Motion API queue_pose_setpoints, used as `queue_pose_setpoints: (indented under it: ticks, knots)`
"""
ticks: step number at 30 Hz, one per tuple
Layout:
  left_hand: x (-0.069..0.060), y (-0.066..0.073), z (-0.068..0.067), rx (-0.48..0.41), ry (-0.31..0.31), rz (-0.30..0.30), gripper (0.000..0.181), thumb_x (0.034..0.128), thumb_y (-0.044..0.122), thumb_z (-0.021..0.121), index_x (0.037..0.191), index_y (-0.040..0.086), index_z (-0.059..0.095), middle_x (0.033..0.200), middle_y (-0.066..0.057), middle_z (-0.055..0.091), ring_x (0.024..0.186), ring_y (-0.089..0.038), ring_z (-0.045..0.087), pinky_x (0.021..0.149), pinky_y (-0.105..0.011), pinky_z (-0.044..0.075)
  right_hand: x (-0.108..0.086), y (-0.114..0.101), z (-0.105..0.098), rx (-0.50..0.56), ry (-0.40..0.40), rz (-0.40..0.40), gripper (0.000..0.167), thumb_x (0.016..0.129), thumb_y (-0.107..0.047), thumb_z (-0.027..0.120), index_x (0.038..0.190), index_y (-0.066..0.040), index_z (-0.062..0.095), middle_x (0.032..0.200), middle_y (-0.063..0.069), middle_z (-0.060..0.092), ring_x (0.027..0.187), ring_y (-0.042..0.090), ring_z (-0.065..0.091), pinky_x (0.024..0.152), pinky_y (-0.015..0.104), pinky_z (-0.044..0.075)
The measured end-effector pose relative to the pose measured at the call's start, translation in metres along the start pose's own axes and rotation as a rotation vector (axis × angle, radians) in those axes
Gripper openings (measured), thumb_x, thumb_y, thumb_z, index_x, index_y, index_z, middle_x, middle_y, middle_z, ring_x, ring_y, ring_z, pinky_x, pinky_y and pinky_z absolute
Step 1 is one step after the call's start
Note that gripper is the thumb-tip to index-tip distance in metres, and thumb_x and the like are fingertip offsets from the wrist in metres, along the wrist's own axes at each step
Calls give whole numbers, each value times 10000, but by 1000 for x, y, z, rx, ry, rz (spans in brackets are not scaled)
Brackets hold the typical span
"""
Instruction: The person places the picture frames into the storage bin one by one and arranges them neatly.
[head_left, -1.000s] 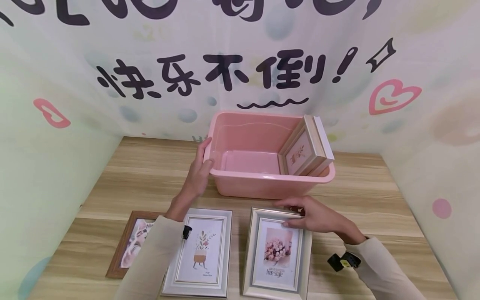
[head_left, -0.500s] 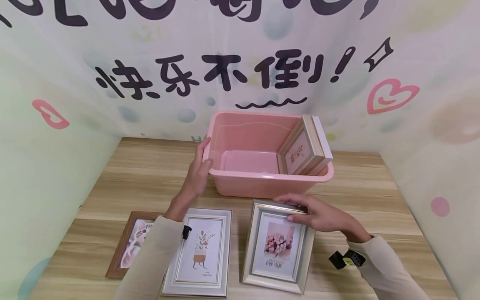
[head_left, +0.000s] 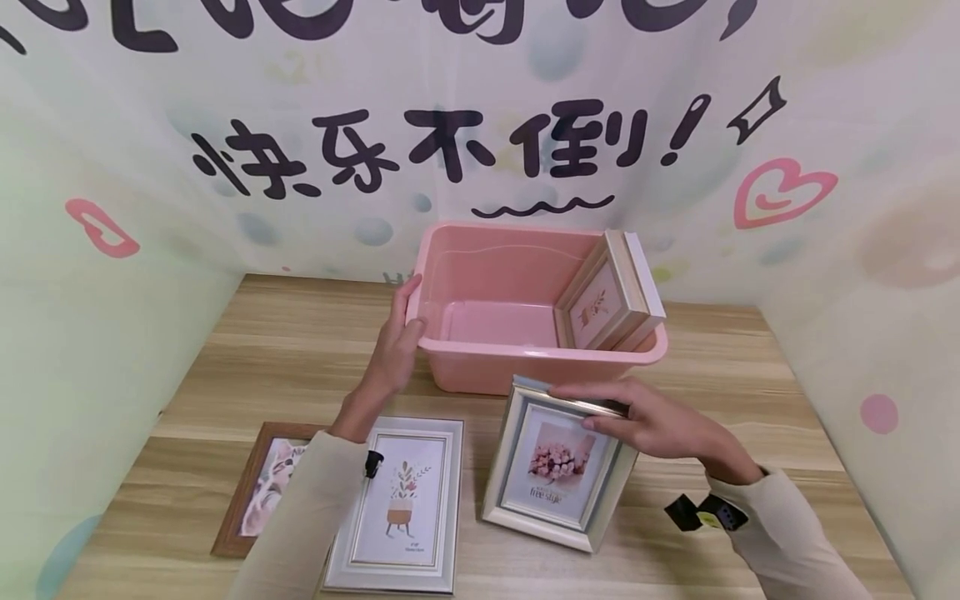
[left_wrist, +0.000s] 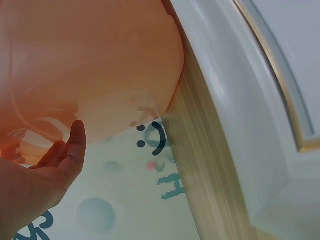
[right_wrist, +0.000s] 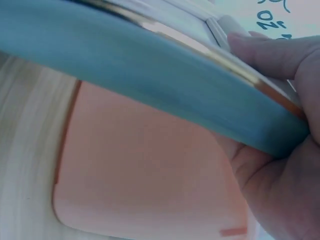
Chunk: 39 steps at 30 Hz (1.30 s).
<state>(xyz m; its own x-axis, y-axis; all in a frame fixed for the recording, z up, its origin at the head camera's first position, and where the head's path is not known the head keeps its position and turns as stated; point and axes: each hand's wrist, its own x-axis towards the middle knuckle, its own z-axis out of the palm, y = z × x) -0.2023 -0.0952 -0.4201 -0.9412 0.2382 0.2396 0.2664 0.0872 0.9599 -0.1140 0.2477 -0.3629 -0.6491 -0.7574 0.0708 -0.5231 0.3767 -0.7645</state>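
My left hand grips the left rim of a pink plastic bin; in the left wrist view its fingers lie at the bin's outer side. My right hand holds the top edge of a silvery-gold picture frame with a pink-flower print, thumb on the front, fingers behind. This picture frame leans back with its top raised in front of the bin. Whether its lower edge still touches the table cannot be told. In the right wrist view the blue-grey side of the frame crosses the hand's grasp.
Inside the bin, several picture frames stand tilted at its right end. A white-silver frame with a plant print lies on the wooden table. Left of it lies a brown frame with a cat picture, partly under my left sleeve.
The flower-print frame has been tipped up from lying on the table, and my right hand has risen slightly with its top edge. The left hand and bin have stayed put.
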Motion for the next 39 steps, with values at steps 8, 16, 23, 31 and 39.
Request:
queue_pose_setpoints:
  ticks: [8,16,23,31,39]
  knots:
    - [-1,12,-1,5,-9,-41,607,988,67,303,1572,122,147,1659,-65,110,1432,-374,296,1149,-542,292,-1,-19,-20,-79,111,-22,541,936,25,609,1440,-153,531,1414,68,568,1054,72,610,804,259,559]
    - [-6,35,1,9,-18,-42,614,969,41,305,1561,35,139,1655,-139,94,1454,-391,262,1161,-544,277,-2,-39,-47,-215,228,-21,584,886,75,651,1420,-143,555,1254,107,665,934,68,643,728,221,557]
    - [0,4,0,15,-4,-17,609,988,110,310,1574,173,156,1653,6,129,1442,-331,295,1153,-542,290,-2,-51,-61,-279,327,-68,649,822,153,673,1409,-102,561,1287,-14,639,932,59,610,792,129,500]
    - [-3,25,1,1,-15,-44,612,981,37,301,1570,86,141,1663,-79,90,1457,-367,267,1146,-553,304,-3,-57,-75,-375,422,-92,674,759,168,726,1374,-70,589,1211,-98,646,911,17,607,786,101,480]
    - [0,11,0,-2,-12,-44,617,988,61,305,1577,148,141,1665,-22,82,1467,-331,260,1145,-551,307,-7,-63,-85,-308,486,-125,633,755,206,702,1347,11,589,1252,-88,646,893,41,619,743,103,501]
